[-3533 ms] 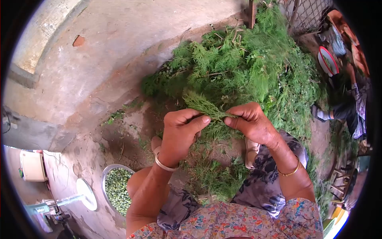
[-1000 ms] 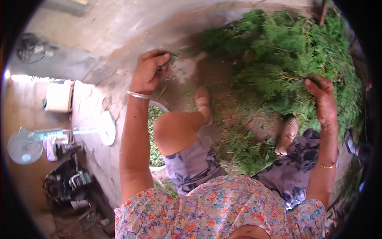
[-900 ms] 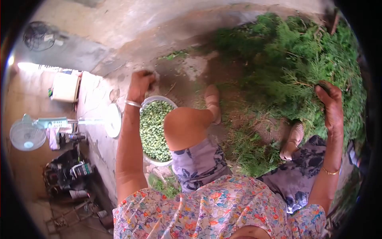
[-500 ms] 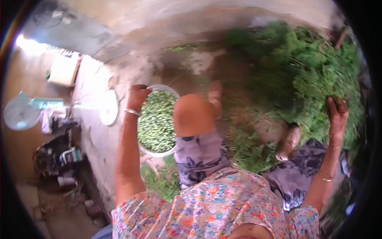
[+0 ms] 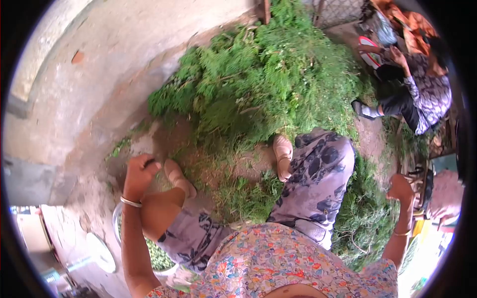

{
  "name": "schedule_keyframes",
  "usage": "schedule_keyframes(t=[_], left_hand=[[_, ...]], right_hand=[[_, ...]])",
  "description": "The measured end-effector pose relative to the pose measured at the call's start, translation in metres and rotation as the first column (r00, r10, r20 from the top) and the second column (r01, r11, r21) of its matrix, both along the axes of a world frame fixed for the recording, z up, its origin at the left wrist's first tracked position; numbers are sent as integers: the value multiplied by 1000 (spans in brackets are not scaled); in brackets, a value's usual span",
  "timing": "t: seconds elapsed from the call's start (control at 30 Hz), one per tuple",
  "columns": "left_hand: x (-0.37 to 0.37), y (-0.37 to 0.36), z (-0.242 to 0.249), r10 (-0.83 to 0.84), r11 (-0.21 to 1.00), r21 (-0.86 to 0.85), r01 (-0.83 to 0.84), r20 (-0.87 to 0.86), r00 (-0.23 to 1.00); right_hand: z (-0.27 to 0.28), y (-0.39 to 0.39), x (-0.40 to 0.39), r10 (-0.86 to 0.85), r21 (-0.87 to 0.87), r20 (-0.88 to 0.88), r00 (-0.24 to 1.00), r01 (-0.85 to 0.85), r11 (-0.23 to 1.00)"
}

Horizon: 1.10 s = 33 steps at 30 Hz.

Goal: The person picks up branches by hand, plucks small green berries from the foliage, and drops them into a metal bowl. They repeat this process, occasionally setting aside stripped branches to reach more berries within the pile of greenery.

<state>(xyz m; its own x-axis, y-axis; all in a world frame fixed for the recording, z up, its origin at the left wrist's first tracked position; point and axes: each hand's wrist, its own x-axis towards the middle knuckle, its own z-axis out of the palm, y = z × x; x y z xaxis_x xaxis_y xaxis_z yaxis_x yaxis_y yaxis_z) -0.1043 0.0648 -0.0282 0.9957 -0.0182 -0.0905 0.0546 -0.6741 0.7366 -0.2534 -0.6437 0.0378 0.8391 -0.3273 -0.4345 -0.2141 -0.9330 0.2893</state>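
My left hand (image 5: 139, 178) is raised over my bent knee with its fingers curled. Something dark shows by the thumb, but I cannot make out what it is. Below it, partly hidden by my forearm and leg, stands a round tub (image 5: 117, 218) filled with small green pieces (image 5: 158, 256). Out to the right, my right hand (image 5: 400, 188) is closed like a fist, and anything inside it is hidden. It is beside a heap of green stalks (image 5: 362, 223). A large pile of leafy green branches (image 5: 278, 74) lies on the ground in front of my feet.
Another person (image 5: 430, 94) sits at the upper right, hands near a red-rimmed white tray (image 5: 370, 52). A concrete wall (image 5: 134, 44) runs along the upper left. A pale round disc (image 5: 101, 252) is at lower left, and a chain-link fence (image 5: 343, 12) stands at the back.
The view has swung to the right, bringing the other person into sight. My right hand has come away from the leafy pile; my left has moved off the tub's rim to above my knee.
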Motion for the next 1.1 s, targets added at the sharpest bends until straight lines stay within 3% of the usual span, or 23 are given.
schedule_keyframes(t=[0.03,0.07,0.1,0.13,0.2,0.23,0.27,0.3,0.33,0.37,0.4,0.43,0.5,0.53,0.6,0.67,0.8,0.83,0.93,1.0,1.03,1.07,1.1], left_hand=[[8,-6,-5,-22,1000,6,22,13,1000],[17,-11,-12,-107,992,59,108,-23,994],[27,-17,-16,-188,975,111,194,-63,980],[37,-27,-18,-206,970,121,211,-53,977],[56,-60,-21,-319,929,181,324,-59,946],[66,-77,-23,-334,922,193,336,-47,941],[75,-94,-27,-329,923,198,330,-39,944],[85,-112,-31,-324,924,204,323,-32,946],[95,-129,-35,-335,918,216,332,-26,942],[105,-146,-40,-356,905,241,351,-22,934],[117,-163,-47,-377,891,264,369,-21,926],[130,-177,-61,-387,885,271,379,-24,922],[155,-207,-88,-476,877,166,451,163,864],[157,-232,-64,-425,903,111,416,75,902],[181,-261,-89,-452,890,107,443,73,889],[205,-284,-107,-506,849,203,488,51,861],[245,-339,-123,-632,720,378,582,12,775],[255,-352,-130,-637,719,371,587,14,771],[281,-387,-150,-612,763,301,572,53,789],[293,-405,-158,-429,891,149,429,-32,903],[306,-407,-188,-466,867,259,426,118,877],[311,-409,-190,-470,866,256,431,118,875],[315,-409,-192,-405,908,111,403,-2,914]], right_hand=[[4,15,-4,-173,-80,-103,979,165,983],[1,24,-4,-193,-71,-93,977,187,980],[-2,32,-3,-36,-25,158,987,41,999],[-5,45,2,112,-23,405,908,-113,993],[16,111,64,-96,113,424,901,53,992],[20,136,89,-128,240,509,851,3,971],[14,155,108,-10,265,683,730,-235,935],[9,179,129,-4,304,738,674,-328,895],[14,203,149,155,290,737,657,-515,807],[1,228,170,184,268,806,563,-623,735],[9,255,186,201,424,683,702,-605,674],[10,279,203,395,359,626,672,-698,619],[-1,323,216,502,183,698,510,-806,563],[-4,338,222,522,201,691,500,-827,526],[-18,345,229,531,234,681,504,-837,495],[-37,342,236,393,441,728,562,-822,361],[-44,323,245,430,439,559,709,-693,572],[-54,326,245,352,418,641,682,-695,585],[-49,323,249,371,431,635,677,-710,557],[-51,321,251,363,430,620,695,-688,585],[-53,319,253,317,411,663,678,-683,603],[-54,317,254,272,392,705,655,-679,621],[-54,315,255,271,391,704,657,-676,624]])
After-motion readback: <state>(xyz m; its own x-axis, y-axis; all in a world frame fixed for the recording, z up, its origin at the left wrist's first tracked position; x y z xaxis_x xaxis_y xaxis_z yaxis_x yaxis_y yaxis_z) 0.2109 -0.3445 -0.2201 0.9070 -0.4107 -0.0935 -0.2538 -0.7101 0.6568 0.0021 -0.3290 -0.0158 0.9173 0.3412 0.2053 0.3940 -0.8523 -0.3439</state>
